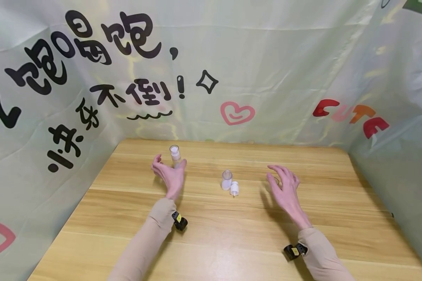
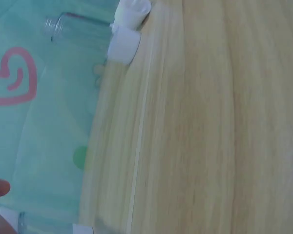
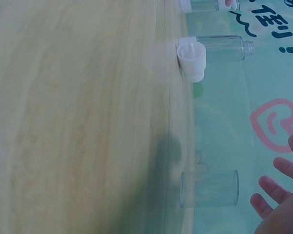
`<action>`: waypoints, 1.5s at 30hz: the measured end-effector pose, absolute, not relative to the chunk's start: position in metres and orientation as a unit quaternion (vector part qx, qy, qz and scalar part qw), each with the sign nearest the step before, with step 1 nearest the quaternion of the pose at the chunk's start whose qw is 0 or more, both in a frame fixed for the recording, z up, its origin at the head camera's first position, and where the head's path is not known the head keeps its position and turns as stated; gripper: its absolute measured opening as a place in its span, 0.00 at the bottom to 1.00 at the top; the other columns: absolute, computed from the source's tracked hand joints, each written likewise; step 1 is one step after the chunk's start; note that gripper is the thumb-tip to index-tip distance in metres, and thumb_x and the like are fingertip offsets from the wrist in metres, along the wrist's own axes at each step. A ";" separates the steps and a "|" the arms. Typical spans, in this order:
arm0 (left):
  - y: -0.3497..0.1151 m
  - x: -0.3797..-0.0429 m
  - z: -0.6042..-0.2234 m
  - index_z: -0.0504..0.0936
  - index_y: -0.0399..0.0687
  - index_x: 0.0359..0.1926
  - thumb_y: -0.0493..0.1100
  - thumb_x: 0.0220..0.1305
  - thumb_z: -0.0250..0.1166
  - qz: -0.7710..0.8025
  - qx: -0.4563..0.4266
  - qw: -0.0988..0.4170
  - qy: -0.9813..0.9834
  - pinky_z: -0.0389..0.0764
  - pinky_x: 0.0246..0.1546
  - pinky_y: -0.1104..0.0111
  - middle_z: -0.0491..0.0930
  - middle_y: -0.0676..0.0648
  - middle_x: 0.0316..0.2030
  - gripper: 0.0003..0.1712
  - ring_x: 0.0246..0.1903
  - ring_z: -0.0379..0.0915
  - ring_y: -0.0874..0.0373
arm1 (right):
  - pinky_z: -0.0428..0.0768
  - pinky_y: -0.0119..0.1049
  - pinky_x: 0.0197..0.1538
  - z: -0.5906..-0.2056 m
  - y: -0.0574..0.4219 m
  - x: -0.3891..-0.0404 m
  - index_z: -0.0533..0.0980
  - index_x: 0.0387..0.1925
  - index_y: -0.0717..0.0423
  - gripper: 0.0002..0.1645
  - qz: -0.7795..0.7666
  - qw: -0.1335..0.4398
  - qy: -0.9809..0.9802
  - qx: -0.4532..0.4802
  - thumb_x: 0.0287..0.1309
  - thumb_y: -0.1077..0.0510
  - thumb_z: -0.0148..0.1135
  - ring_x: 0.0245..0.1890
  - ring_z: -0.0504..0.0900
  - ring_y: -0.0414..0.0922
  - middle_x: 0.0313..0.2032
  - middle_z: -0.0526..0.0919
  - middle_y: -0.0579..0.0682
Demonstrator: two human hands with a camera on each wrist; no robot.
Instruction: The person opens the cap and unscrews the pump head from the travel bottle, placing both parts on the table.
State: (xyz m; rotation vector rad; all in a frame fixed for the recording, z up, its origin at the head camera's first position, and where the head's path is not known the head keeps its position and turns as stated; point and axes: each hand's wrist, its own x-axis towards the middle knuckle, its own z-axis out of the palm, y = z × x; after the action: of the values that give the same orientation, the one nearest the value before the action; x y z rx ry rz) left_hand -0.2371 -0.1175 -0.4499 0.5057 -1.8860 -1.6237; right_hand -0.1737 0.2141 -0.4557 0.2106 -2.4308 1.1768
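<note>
Tabletop (image 1: 218,242) of pale, banded wood grain, backed by creased, light-coloured cloth (image 1: 285,70) printed with black characters and a pink heart. Near its centre stands an open bottle (image 1: 226,180), a smooth transparent cylinder with a threaded neck and a white base. Just beside it, a white pump head (image 1: 234,188) lies on its side, its hollow end facing the person. The capped bottle (image 1: 176,155), with a white top ringed by a clear rim, stands upright to the left; the transparent sleeve-like cylinder (image 3: 210,188) stands upright to the right.

Left hand (image 1: 169,177): fingers gently bent, thumb well apart from them; the capped bottle stands in and beyond this gap, and whether skin meets it cannot be told. Right hand (image 1: 284,189): fingers spread and softly curved, holding nothing, with the transparent cylinder near the fingertips but apart from them.
</note>
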 end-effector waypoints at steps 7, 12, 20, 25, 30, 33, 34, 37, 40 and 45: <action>-0.129 -0.242 -0.453 0.47 0.45 0.77 0.43 0.51 0.77 -0.643 0.193 0.183 -0.718 0.49 0.78 0.50 0.49 0.40 0.78 0.61 0.77 0.48 0.41 | 0.40 0.68 0.69 -0.457 0.216 -0.173 0.73 0.61 0.64 0.23 0.427 0.214 -0.876 0.074 0.72 0.54 0.54 0.64 0.65 0.67 0.61 0.73 0.67; -0.135 -0.246 -0.458 0.44 0.46 0.79 0.46 0.55 0.75 -0.638 0.188 0.125 -0.736 0.49 0.78 0.50 0.47 0.41 0.80 0.61 0.78 0.45 0.42 | 0.40 0.69 0.69 -0.457 0.216 -0.173 0.73 0.61 0.63 0.23 0.425 0.209 -0.878 0.073 0.72 0.54 0.53 0.64 0.64 0.68 0.61 0.73 0.67; -0.140 -0.250 -0.463 0.46 0.46 0.79 0.44 0.62 0.70 -0.642 0.156 0.100 -0.744 0.47 0.79 0.51 0.48 0.42 0.80 0.54 0.80 0.43 0.44 | 0.39 0.69 0.69 -0.458 0.216 -0.172 0.73 0.60 0.64 0.22 0.429 0.211 -0.875 0.076 0.72 0.55 0.54 0.65 0.64 0.68 0.61 0.73 0.68; -0.142 -0.253 -0.463 0.56 0.43 0.76 0.43 0.65 0.67 -0.633 0.137 0.090 -0.757 0.53 0.77 0.49 0.58 0.39 0.76 0.44 0.77 0.52 0.42 | 0.39 0.69 0.69 -0.459 0.217 -0.172 0.74 0.60 0.64 0.22 0.431 0.213 -0.873 0.076 0.72 0.55 0.54 0.64 0.64 0.68 0.61 0.73 0.68; -0.142 -0.254 -0.463 0.65 0.39 0.71 0.42 0.67 0.65 -0.625 0.141 0.085 -0.763 0.62 0.74 0.47 0.66 0.36 0.71 0.34 0.72 0.61 0.39 | 0.40 0.68 0.69 -0.459 0.217 -0.172 0.74 0.60 0.64 0.22 0.430 0.213 -0.874 0.074 0.72 0.55 0.54 0.65 0.64 0.68 0.61 0.73 0.68; -0.143 -0.252 -0.464 0.67 0.38 0.68 0.42 0.68 0.64 -0.620 0.143 0.089 -0.767 0.64 0.72 0.47 0.68 0.35 0.69 0.31 0.71 0.62 0.38 | 0.40 0.68 0.69 -0.459 0.217 -0.171 0.74 0.60 0.63 0.22 0.430 0.211 -0.875 0.072 0.72 0.54 0.54 0.65 0.64 0.68 0.61 0.73 0.68; -0.143 -0.252 -0.464 0.68 0.38 0.68 0.43 0.68 0.64 -0.617 0.143 0.092 -0.768 0.63 0.73 0.47 0.69 0.35 0.69 0.31 0.71 0.63 0.39 | 0.39 0.69 0.69 -0.459 0.217 -0.171 0.74 0.60 0.63 0.22 0.430 0.211 -0.875 0.072 0.72 0.54 0.54 0.65 0.64 0.68 0.62 0.73 0.68; -0.141 -0.249 -0.464 0.70 0.39 0.66 0.45 0.68 0.65 -0.612 0.142 0.100 -0.772 0.63 0.73 0.47 0.71 0.37 0.68 0.30 0.70 0.64 0.40 | 0.39 0.69 0.69 -0.459 0.217 -0.171 0.74 0.60 0.63 0.22 0.431 0.210 -0.874 0.072 0.72 0.54 0.54 0.66 0.63 0.68 0.62 0.73 0.68; -0.138 -0.245 -0.465 0.71 0.40 0.65 0.46 0.68 0.65 -0.611 0.128 0.108 -0.774 0.62 0.73 0.48 0.72 0.37 0.66 0.29 0.69 0.65 0.41 | 0.39 0.69 0.69 -0.459 0.216 -0.171 0.74 0.60 0.64 0.22 0.435 0.211 -0.872 0.075 0.72 0.55 0.54 0.65 0.63 0.68 0.61 0.73 0.68; -0.131 -0.239 -0.465 0.73 0.40 0.63 0.45 0.68 0.65 -0.615 0.093 0.137 -0.771 0.62 0.73 0.48 0.76 0.37 0.64 0.26 0.68 0.68 0.42 | 0.39 0.68 0.69 -0.458 0.216 -0.171 0.73 0.60 0.64 0.22 0.441 0.211 -0.869 0.075 0.72 0.55 0.54 0.65 0.63 0.69 0.62 0.72 0.68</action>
State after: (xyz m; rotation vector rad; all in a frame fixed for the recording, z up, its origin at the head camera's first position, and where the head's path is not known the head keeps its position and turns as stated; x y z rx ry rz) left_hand -0.2388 -0.1313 -0.4650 0.2684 -2.2326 -1.7794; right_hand -0.1711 0.2158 -0.4584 0.2091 -2.4149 1.2251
